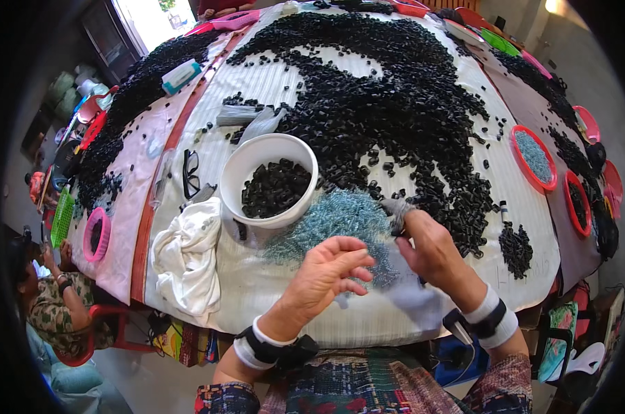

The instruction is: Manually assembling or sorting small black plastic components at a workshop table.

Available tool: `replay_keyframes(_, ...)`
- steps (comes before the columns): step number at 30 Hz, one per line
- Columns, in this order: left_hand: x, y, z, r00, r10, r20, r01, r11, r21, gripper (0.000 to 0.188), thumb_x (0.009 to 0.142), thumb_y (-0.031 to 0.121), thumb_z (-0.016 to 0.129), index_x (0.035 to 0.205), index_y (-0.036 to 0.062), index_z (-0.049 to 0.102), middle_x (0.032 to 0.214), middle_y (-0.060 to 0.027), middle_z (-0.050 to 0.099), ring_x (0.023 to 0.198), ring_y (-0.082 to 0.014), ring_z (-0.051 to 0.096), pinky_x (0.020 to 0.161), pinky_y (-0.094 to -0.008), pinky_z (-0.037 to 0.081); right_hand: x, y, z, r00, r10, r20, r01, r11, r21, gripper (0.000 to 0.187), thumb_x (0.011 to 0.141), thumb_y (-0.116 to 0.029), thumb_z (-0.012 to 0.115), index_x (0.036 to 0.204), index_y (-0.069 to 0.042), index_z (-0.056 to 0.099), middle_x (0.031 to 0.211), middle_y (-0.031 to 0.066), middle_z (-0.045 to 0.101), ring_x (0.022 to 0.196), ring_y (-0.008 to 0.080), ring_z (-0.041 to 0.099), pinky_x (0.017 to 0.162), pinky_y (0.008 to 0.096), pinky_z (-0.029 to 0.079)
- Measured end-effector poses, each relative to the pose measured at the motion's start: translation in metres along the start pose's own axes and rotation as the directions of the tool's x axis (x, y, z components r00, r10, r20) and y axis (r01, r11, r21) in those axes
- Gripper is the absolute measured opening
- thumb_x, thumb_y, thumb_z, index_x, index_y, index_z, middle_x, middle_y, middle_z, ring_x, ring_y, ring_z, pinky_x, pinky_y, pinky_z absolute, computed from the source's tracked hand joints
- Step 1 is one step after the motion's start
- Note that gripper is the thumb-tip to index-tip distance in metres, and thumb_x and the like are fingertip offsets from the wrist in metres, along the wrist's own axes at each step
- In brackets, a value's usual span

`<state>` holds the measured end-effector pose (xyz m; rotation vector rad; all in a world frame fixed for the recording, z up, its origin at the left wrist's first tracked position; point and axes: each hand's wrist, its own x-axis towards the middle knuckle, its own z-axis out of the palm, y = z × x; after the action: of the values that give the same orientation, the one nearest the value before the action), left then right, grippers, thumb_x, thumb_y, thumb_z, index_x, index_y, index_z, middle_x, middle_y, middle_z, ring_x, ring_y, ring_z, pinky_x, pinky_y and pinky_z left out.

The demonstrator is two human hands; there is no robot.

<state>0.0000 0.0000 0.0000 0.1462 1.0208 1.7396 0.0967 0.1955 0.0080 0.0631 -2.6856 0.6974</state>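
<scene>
My left hand (pixel 329 274) is raised over the near edge of a heap of fine, shiny blue-grey pieces (pixel 347 219), its fingers bent and apart. I see nothing held in it. At the heap's right side, my right hand (pixel 431 250) is closed, with a small grey, fuzzy-looking bundle (pixel 399 211) at its fingertips. A dark bit shows by the thumb, too small to tell. Just beyond the right hand spread many small black tubular plastic pieces (pixel 395 103). To the left of the heap, a white bowl (pixel 231 181) holds more of these black pieces.
Left of the bowl lie a crumpled white cloth (pixel 188 259) and black-framed glasses (pixel 190 172). Grey bundles (pixel 238 115) rest behind it. A red-rimmed basket of blue-grey pieces (pixel 534 159) stands at right, beyond a small black pile (pixel 516 250). Another person (pixel 57 297) sits at left.
</scene>
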Motion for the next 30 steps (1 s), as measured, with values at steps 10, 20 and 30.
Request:
replay_keyframes(10,-0.014,0.016,-0.007,0.998,0.049,0.038,-0.047,0.998,-0.03,0.017,0.087,0.008,0.063,0.103,0.0007,0.062,0.086,-0.011,0.066,0.068,-0.0143,0.064,0.055,-0.0241,0.053,0.008,-0.048,-0.02,1.0,0.024,-0.017,-0.017,0.943,0.334,0.049,0.076,0.003,0.063,0.123,-0.004,0.051,0.091,0.0102,0.061,0.074,0.0195,0.062,0.062,0.0302,0.05)
replay_keyframes(20,-0.026,0.014,-0.026,0.998,0.066,-0.013,-0.067,0.991,-0.113,0.016,0.088,0.006,0.062,0.103,-0.0005,0.061,0.089,-0.0118,0.067,0.071,-0.0137,0.065,0.055,-0.0237,0.054,-0.03,-0.027,0.026,0.974,-0.129,0.187,0.126,0.992,0.025,0.019,0.073,0.0,0.057,0.092,-0.003,0.054,0.082,0.0099,0.057,0.08,0.0282,0.057,0.066,0.0372,0.05)
replay_keyframes(30,-0.025,0.011,-0.025,0.996,0.092,-0.02,-0.093,0.989,-0.113,0.016,0.086,0.005,0.062,0.102,0.0009,0.061,0.091,-0.013,0.067,0.074,-0.0157,0.066,0.058,-0.0242,0.056,-0.032,-0.014,0.0,0.998,-0.02,-0.061,0.018,0.999,-0.035,0.032,0.073,0.004,0.058,0.104,-0.001,0.059,0.082,0.0115,0.057,0.078,0.0289,0.056,0.068,0.0362,0.049)
